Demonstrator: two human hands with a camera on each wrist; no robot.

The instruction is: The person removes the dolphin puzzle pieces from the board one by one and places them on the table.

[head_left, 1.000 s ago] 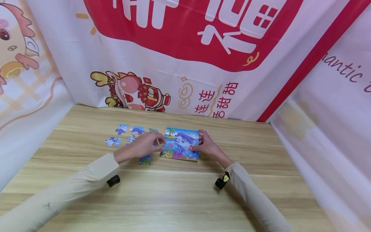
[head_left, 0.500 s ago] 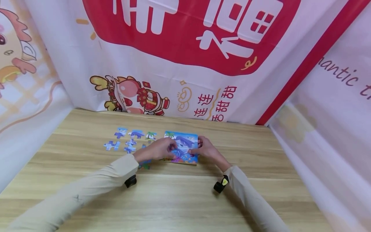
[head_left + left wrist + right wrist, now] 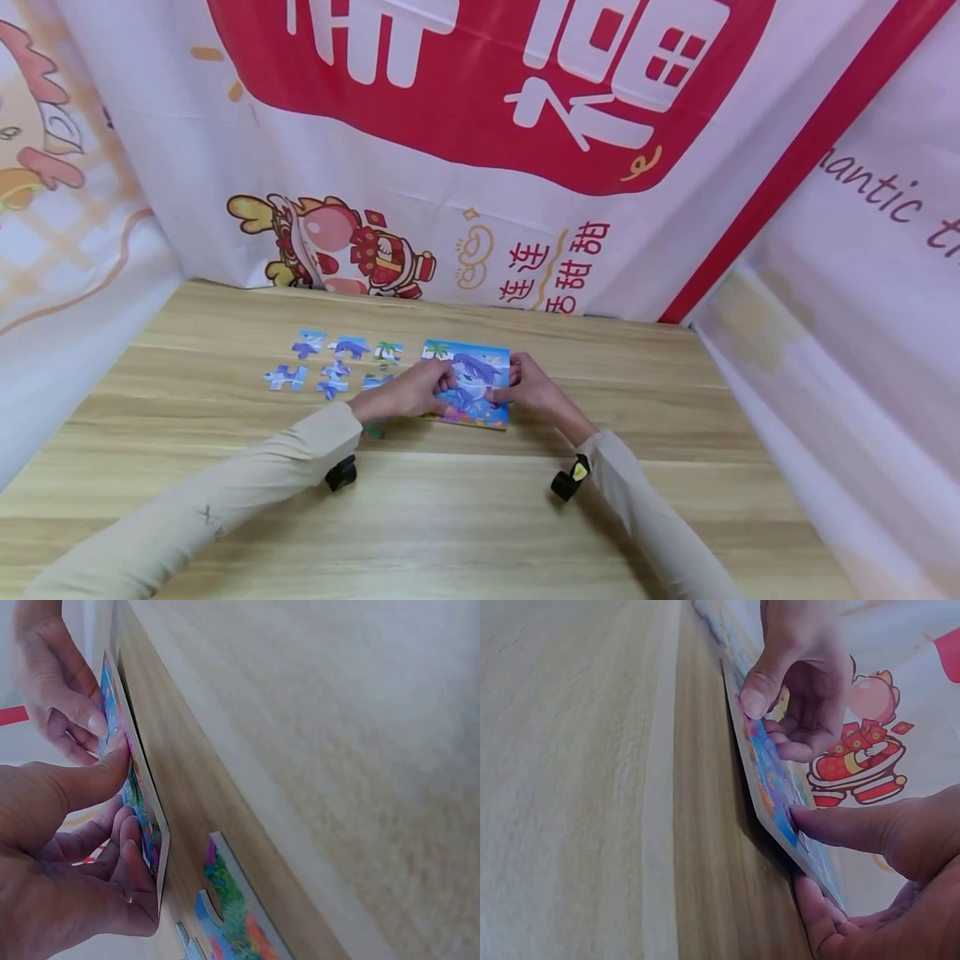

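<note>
A picture puzzle board (image 3: 480, 367) with dolphins, a palm and a coral bottom lies at the middle of the table. My right hand (image 3: 536, 387) grips its right edge, thumb on the picture and fingertips under the rim, as the right wrist view shows. That edge stands slightly raised off the wood. Over the board's left part is my left hand (image 3: 412, 387), its thumb (image 3: 756, 703) touching the picture near the front edge and its other fingers curled over the face. Whether those fingers pinch a piece I cannot tell.
Several loose jigsaw pieces (image 3: 350, 347) lie in rows left of the board, some partly behind the left forearm. Another loose piece (image 3: 240, 922) with green and orange print is near the left hand. A printed cloth (image 3: 465, 192) hangs along the table's back edge.
My left hand has moved right from the board's left edge onto its picture, uncovering some loose pieces. My right hand keeps its grip on the right edge.
</note>
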